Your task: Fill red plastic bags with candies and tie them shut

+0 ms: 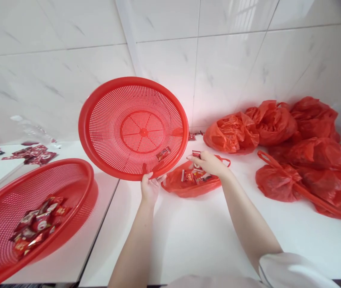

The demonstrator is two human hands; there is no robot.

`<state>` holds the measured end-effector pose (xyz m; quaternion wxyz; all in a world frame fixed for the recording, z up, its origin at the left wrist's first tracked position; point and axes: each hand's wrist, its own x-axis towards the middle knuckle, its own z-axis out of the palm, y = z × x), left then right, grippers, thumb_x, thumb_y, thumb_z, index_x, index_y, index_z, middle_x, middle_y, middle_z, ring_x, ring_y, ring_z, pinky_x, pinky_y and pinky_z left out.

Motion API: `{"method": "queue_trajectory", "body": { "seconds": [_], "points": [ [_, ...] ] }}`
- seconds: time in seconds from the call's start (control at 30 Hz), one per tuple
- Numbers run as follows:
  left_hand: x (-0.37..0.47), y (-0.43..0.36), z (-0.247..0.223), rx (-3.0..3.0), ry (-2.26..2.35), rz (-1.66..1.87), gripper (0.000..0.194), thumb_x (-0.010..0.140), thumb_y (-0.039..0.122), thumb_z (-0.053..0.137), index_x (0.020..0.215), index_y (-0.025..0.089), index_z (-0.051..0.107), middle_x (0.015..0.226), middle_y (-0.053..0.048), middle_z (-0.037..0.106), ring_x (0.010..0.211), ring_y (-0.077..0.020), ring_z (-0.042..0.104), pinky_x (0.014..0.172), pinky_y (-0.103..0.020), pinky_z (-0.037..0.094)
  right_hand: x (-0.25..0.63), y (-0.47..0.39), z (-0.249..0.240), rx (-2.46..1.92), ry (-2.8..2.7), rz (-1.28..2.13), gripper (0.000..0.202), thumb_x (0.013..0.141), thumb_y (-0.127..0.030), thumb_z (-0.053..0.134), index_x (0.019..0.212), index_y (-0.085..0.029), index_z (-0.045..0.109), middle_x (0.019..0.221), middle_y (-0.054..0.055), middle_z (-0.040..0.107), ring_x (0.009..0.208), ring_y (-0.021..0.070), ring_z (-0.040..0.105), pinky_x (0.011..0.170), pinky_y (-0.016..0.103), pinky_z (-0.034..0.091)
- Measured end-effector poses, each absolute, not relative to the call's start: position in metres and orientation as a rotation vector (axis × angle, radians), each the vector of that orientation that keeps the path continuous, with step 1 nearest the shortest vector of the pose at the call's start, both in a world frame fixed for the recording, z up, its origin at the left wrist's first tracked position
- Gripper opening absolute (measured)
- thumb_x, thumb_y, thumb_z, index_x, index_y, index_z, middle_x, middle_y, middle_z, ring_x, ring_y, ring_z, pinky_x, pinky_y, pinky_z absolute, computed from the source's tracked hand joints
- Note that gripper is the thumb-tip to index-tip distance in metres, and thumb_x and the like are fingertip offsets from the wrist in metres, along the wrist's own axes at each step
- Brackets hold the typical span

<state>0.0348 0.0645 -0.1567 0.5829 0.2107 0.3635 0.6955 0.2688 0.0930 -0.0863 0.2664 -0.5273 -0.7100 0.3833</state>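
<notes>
My left hand [150,186] grips the lower rim of a red plastic colander [133,176], which is tipped up so its inside faces me. One wrapped candy [163,153] lies in it near the lower right. Beside it, my right hand [208,162] is closed on a small red-wrapped candy [196,154], above an open red plastic bag [185,191]. Several wrapped candies [190,176] show inside the bag's mouth. Some fingertips of my left hand are hidden by the colander's rim.
Another red colander [90,180] with several wrapped candies [41,222] stands at the left. Flat red wrappers [35,154] lie behind it. Several filled red bags [278,124] crowd the right side. A tiled wall [164,56] backs the white table [194,240].
</notes>
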Motion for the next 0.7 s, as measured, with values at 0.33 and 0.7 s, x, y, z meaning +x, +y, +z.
{"method": "queue_trajectory", "body": {
  "seconds": [0.33,0.7],
  "points": [
    [0.0355,0.0653,-0.1635,0.521,0.847,1.586,0.018,0.066,0.023,0.062,0.083,0.019,0.065,0.084,-0.003,0.073,0.073,-0.0196,0.068,0.066,-0.033,0.056,0.2744,0.0908,-0.0803,-1.328,-1.802,1.117,0.053,0.086,-0.062,0.05,0.081,-0.014,0.071,0.052,0.0,0.058,0.052,0.016,0.057,0.051,0.027,0.046],
    [0.0417,0.0634,-0.1637,0.602,0.87,1.586,0.014,0.064,0.023,0.062,0.077,0.018,0.064,0.081,-0.003,0.069,0.073,-0.0195,0.066,0.064,-0.034,0.056,0.2709,0.0925,-0.0836,-1.354,-1.685,1.095,0.068,0.087,-0.071,0.035,0.047,-0.019,0.051,0.042,0.004,0.056,0.044,0.0171,0.057,0.051,0.027,0.047]
  ]
}}
